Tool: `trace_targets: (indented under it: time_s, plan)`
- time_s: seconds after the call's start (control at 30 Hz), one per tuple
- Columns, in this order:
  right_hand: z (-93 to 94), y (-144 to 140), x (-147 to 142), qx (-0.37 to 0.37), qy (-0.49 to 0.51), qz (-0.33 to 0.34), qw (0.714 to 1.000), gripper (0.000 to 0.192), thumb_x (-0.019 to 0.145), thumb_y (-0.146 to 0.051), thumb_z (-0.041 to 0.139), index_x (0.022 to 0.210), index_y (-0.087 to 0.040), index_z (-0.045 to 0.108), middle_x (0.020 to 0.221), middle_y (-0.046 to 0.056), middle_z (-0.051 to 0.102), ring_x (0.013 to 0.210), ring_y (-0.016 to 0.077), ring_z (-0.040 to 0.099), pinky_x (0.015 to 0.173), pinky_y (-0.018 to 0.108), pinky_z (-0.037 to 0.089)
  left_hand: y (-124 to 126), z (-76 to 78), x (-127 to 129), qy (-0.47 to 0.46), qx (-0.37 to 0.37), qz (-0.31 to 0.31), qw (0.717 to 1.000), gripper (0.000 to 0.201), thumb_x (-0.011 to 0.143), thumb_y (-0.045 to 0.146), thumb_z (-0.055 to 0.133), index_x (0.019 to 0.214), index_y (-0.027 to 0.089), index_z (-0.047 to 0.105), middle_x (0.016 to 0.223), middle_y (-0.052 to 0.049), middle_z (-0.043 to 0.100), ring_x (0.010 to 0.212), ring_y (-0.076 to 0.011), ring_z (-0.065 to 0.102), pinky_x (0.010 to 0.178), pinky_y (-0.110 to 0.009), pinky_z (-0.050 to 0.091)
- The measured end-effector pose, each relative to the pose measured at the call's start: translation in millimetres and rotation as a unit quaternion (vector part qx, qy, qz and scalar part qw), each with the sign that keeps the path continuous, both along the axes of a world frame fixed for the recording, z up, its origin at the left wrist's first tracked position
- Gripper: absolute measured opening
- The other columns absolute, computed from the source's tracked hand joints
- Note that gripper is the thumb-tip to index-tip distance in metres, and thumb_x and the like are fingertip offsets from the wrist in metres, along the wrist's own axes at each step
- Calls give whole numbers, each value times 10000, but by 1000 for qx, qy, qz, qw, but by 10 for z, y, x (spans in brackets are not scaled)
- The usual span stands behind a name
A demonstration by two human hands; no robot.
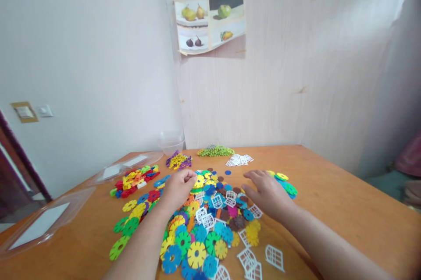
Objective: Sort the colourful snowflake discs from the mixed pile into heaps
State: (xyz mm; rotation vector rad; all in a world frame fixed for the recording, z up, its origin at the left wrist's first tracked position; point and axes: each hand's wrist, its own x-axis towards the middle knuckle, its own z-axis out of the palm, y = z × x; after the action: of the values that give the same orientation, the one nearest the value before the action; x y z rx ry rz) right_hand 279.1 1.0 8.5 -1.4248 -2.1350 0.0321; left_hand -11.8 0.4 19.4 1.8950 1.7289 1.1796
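My left hand [179,188] is closed, thumb and fingers pinched together beside a yellow notched disc [199,181] at the far side of a mixed pile. Whether anything is between those fingertips I cannot make out. Over the pile's right edge my right hand [268,192] is open, thumb apart from the fingers, holding nothing visible. Between and below the hands spread flower-shaped notched discs in several colours, among them a large yellow disc [196,254] and a green disc [183,242]. White lattice window pieces [217,201] are mixed in. Green and blue discs [288,189] lie just beyond my right hand.
On the wooden table [329,210], red and yellow blocks [133,181] lie left. Behind are purple-yellow pieces [178,161], green pieces [216,151], white window pieces [239,160] and a clear tub [171,143]. Clear plastic lids [77,203] line the left edge.
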Motion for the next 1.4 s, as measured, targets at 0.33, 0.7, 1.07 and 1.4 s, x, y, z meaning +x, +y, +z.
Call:
trace_targets:
  time_s: [0.33,0.7,1.07,1.4]
  plan:
    - [-1,-315,-377,12,47,134,990,550,846,-394,611,1359,-227,504,1260,96,639,1108,257,606,907,372,472,-286,136,489,-109,-79,-141,981,321,824,407,600,1065,196,571,727,29,622,620,-120,538,607,-238,420]
    - [128,-108,-86,12,-7,-4,1000,359,865,-408,546,1148,-207,636,1053,89,697,980,242,633,822,331,429,-210,75,448,-165,-71,-130,975,349,830,462,605,1054,194,593,924,-37,706,909,-193,648,810,-298,480]
    - [8,442,720,-156,-46,-261,952,523,818,-542,503,1212,-221,626,1186,134,668,1130,345,570,826,422,435,38,-13,32,-94,17,13,995,378,775,520,601,933,181,658,853,-38,729,847,-230,673,759,-312,493]
    - [-46,462,683,-164,-53,-232,957,543,790,-607,520,1203,-276,639,1176,107,678,1137,341,570,853,437,431,174,-113,-126,-46,23,40,998,337,788,498,583,912,196,667,871,-26,746,828,-219,684,749,-293,495]
